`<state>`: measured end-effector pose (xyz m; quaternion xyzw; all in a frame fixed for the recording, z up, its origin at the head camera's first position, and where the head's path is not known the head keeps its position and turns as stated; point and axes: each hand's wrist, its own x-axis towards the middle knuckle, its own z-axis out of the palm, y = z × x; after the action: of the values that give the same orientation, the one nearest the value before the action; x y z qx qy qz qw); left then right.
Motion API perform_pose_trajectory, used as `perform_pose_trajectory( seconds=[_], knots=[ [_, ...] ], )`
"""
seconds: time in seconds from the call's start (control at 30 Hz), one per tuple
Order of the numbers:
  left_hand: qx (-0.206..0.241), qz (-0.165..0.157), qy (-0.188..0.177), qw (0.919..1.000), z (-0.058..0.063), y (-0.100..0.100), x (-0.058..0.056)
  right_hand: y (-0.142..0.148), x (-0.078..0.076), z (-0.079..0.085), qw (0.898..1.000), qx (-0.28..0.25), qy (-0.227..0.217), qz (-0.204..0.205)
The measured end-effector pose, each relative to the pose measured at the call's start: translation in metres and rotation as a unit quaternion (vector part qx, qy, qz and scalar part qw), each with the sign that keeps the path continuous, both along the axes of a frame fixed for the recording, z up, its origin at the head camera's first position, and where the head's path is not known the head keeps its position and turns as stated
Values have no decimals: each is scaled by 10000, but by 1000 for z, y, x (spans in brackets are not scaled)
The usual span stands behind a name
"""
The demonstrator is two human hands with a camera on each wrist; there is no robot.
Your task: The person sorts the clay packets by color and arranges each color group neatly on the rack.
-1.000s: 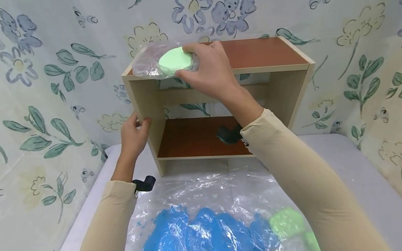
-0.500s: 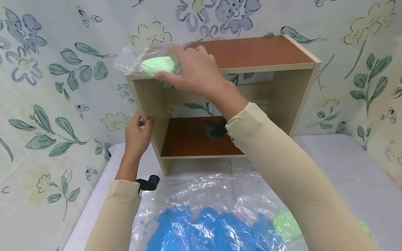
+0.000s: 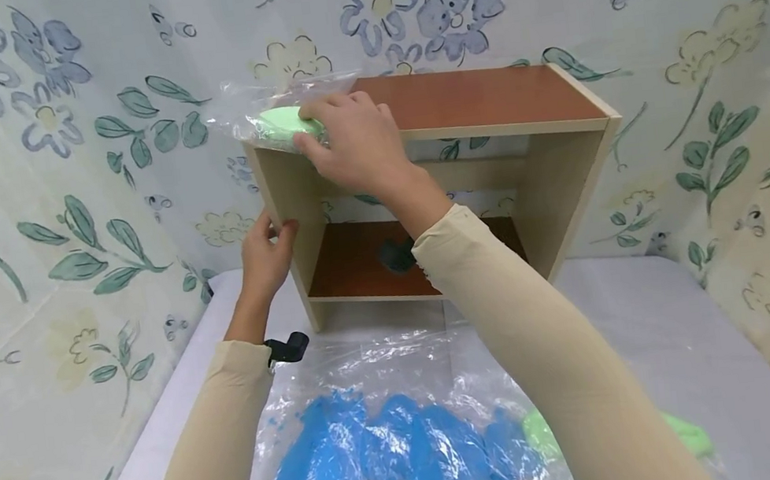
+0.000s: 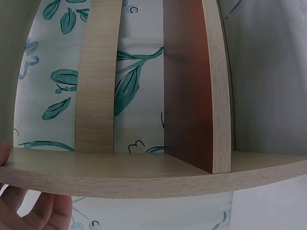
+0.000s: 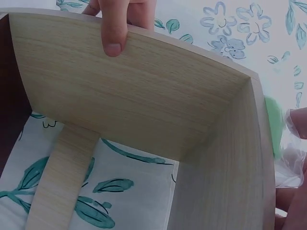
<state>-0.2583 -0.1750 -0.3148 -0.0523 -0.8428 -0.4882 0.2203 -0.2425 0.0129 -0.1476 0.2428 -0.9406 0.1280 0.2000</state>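
Observation:
A small wooden shelf unit [image 3: 483,98] with brown boards and pale side panels stands against the wall. My left hand [image 3: 266,257] grips its left side panel, thumb on the inner face and fingers outside; the thumb [image 5: 114,36] shows in the right wrist view. At the top board's left end, my right hand [image 3: 359,140] holds a light green lump [image 3: 279,125] wrapped in clear plastic [image 3: 235,114]. The thumb is at its front and the fingers lie over its top. Loose plastic spreads left past the board's corner. The right wrist view shows the green lump [image 5: 273,122] beside the top board.
On the white table [image 3: 651,320] in front of the unit lies a clear plastic bag [image 3: 405,356] holding several blue masses [image 3: 321,465]. Green pieces [image 3: 688,435] lie at the right, partly behind my right sleeve. Floral cloth [image 3: 56,230] covers the walls on both sides.
My right hand has moved left along the top board with the wrapped green lump and lowered it onto the left end. My left hand keeps its grip on the side panel.

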Motion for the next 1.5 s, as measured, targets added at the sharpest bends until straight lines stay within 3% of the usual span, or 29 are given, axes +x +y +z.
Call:
perform_pose_trajectory(
  seconds=[0.17,0.37,0.5,0.57,0.7,0.77,0.83,1.0,1.17,1.3,1.5],
  knots=[
    [-25,176,-10,9998,1,0,1,-7,0,-2,9997,131,124,-169],
    [-99,168,-1,9998,-1,2,1,-7,-2,-5,9994,117,230,-242],
    [-68,137,-49,9999,-1,2,0,-1,-4,-11,9959,-645,592,245],
    [-54,130,-58,9999,-1,2,0,5,-2,-18,9839,-1295,948,786],
    [-75,171,114,9998,0,0,1,22,13,-42,9406,-2220,1746,1882],
    [-92,220,237,9994,1,0,1,32,24,-56,9268,-2323,2058,2114],
    [-111,278,312,9991,1,-1,1,42,33,-69,9226,-2320,2199,2158],
    [-161,363,374,9985,0,-2,1,69,47,-96,9365,-2067,1959,2045],
    [-209,318,286,9989,-4,5,-1,110,64,-123,9624,-1685,1249,1727],
    [-232,330,187,9990,-3,7,0,149,78,-144,9808,-1308,714,1257],
    [-219,337,119,9991,-1,6,3,211,97,-180,9948,-811,199,583]
  ],
)
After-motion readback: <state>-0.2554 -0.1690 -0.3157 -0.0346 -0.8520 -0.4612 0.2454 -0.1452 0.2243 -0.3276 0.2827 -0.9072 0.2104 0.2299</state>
